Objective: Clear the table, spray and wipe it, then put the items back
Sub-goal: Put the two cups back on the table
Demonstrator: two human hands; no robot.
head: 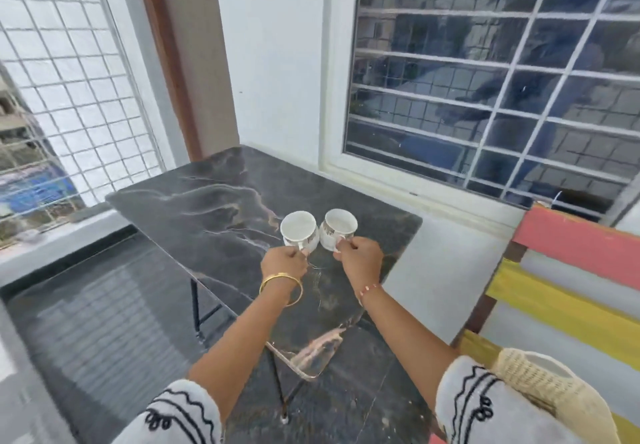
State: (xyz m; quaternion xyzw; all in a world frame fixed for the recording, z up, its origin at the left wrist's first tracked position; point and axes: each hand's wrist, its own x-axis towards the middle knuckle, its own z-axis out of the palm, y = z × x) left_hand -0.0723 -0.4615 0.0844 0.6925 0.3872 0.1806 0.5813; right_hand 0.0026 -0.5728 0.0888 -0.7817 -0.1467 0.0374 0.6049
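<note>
Two white cups with a brown leaf pattern are side by side over the dark marble-patterned table [207, 208]. My left hand [284, 262] pinches the handle of the left cup [298, 228]. My right hand [360, 257] pinches the handle of the right cup [339, 228]. Both cups look empty and upright. Whether they rest on the tabletop or hang just above it I cannot tell.
A barred window [491, 97] runs along the white wall behind the table. A wire mesh grille [69, 97] closes the left side above a grey ledge. A bench with pink, white and yellow slats [568, 280] stands at the right, a cream knitted thing [547, 391] on it. The floor is dark tile.
</note>
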